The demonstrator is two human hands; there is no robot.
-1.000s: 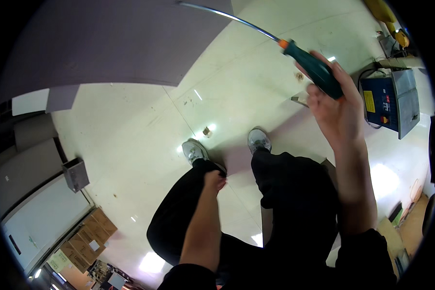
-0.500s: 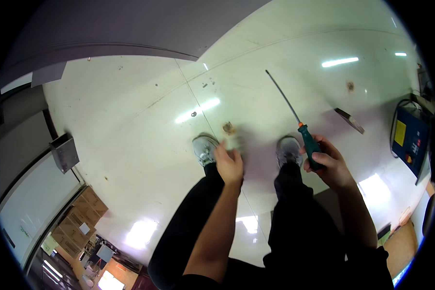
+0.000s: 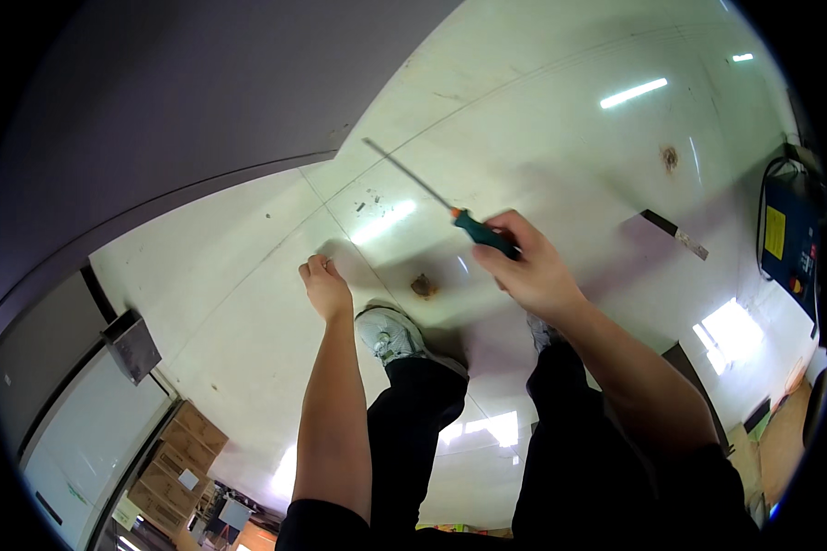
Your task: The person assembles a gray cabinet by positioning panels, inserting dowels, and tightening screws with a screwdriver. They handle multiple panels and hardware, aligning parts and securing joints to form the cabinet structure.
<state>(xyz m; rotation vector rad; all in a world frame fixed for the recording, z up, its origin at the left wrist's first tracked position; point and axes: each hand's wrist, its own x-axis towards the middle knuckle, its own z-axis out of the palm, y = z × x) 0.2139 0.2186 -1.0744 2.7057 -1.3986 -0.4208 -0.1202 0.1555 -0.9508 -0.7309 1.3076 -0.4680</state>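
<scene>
My right hand point(image 3: 533, 262) is wrapped round the dark green handle of a screwdriver point(image 3: 413, 176). An orange collar joins that handle to a long thin shaft, which slants up and left toward the grey panel's corner. Farther left, my left hand point(image 3: 328, 286) is low over the pale floor, just beyond my left shoe point(image 3: 390, 335). Its thumb and fingertips are pinched together. Whatever lies between them, if anything, is too small and hidden to make out.
A large grey panel point(image 3: 202, 83) covers the upper left. At right, a flat tool with a dark handle point(image 3: 674, 234) lies on the floor near a blue machine point(image 3: 788, 243). A metal box-shaped bracket point(image 3: 131, 347) and cardboard boxes point(image 3: 179, 464) are at left. Brown stains mark the floor.
The view has shifted toward the grey panel. My right hand has swung the screwdriver up and left. My left hand has moved forward and left, past the left shoe, down to the floor.
</scene>
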